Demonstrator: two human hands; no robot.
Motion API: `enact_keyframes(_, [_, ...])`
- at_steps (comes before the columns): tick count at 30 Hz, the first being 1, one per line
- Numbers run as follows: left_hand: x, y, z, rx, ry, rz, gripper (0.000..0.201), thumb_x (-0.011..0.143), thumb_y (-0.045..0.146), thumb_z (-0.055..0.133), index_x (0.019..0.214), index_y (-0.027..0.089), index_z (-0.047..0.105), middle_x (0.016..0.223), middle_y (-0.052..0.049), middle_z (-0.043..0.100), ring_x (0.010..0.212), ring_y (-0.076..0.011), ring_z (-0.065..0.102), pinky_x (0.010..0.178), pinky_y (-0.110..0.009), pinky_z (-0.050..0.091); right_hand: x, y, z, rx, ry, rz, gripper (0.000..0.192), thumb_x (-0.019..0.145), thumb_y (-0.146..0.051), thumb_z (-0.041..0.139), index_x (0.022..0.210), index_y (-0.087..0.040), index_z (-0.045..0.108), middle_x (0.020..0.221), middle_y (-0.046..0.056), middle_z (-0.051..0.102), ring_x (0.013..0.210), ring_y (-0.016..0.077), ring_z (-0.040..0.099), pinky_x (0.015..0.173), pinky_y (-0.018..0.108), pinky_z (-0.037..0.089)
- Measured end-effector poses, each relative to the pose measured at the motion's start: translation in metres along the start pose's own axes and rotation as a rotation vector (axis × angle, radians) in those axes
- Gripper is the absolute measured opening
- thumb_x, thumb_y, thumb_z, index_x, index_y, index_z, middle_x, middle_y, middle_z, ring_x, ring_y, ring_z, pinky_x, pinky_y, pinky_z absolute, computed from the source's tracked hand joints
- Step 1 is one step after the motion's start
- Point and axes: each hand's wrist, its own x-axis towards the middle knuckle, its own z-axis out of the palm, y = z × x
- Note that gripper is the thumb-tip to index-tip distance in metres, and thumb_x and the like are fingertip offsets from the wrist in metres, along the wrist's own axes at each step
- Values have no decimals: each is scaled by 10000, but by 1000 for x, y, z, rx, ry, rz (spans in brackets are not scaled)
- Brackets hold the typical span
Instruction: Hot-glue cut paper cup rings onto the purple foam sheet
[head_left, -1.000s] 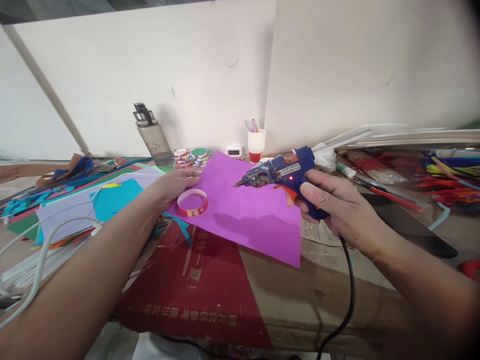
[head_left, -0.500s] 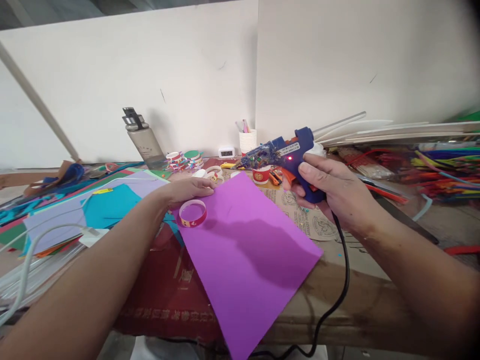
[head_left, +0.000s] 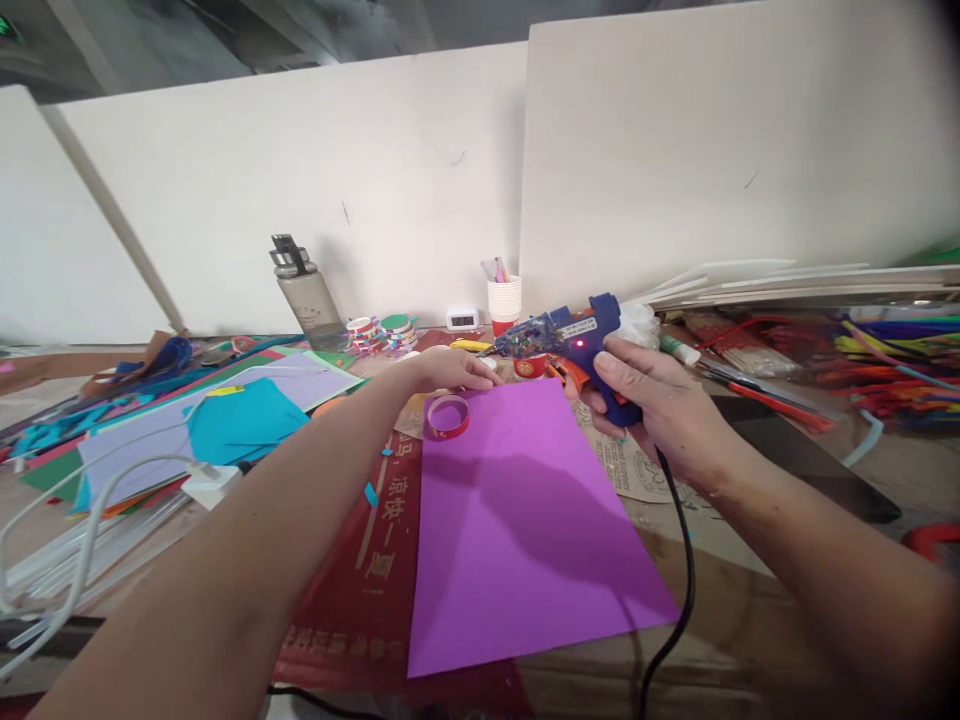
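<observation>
A purple sheet (head_left: 532, 520) lies in front of me. My left hand (head_left: 459, 370) is closed at its far left edge, gripping it there; the thumb is mostly hidden. Just below those fingers, a red and white ring (head_left: 448, 420), resembling the rim of a paper cup, stands on the sheet. In my right hand (head_left: 645, 390) is a blue hot glue gun (head_left: 581, 345) with an orange trigger and a lit red light. Its nozzle points left, above the sheet's far edge and close to my left fingertips. A black cord hangs from the handle.
Behind are a bottle (head_left: 307, 300), stacked paper rings (head_left: 397, 330), a small clock (head_left: 463, 319) and stacked paper cups (head_left: 505, 300). Coloured sheets (head_left: 247, 420) and a white cable (head_left: 90, 500) lie left. Pipe cleaners (head_left: 900, 370) and a dark board (head_left: 810, 455) are right.
The purple sheet has turned and shifted right, its near corner now up from the table edge. My left hand and the ring moved right with it. The glue gun stays above the sheet's far side.
</observation>
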Motion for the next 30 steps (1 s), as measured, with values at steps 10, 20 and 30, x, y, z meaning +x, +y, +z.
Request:
enact_keyframes(10, [-38,-27,18,-77,736,82,434,861,528,524,997,153,695,981,-61,707,860,-161,594,763,-260,450,-5,17,22,56,99,70,225,902,-446,566,828,-240,515,696,-33,463,568,108,375,473,229,344])
enact_keyframes(20, [-61,-35,68,223,772,-26,792,608,540,778,1251,129,566,1243,-144,621,1101,-292,597,959,-415,469,-11,37,29,-17,108,94,271,893,-498,562,826,-245,495,632,-47,449,527,102,392,459,230,352])
enact_keyframes(30, [-61,-36,72,288,623,-59,899,555,503,835,1316,145,520,1350,-156,571,1251,-343,521,1037,-469,432,-11,46,31,-3,79,116,236,929,-477,503,902,-247,552,768,9,581,590,134,490,477,264,391])
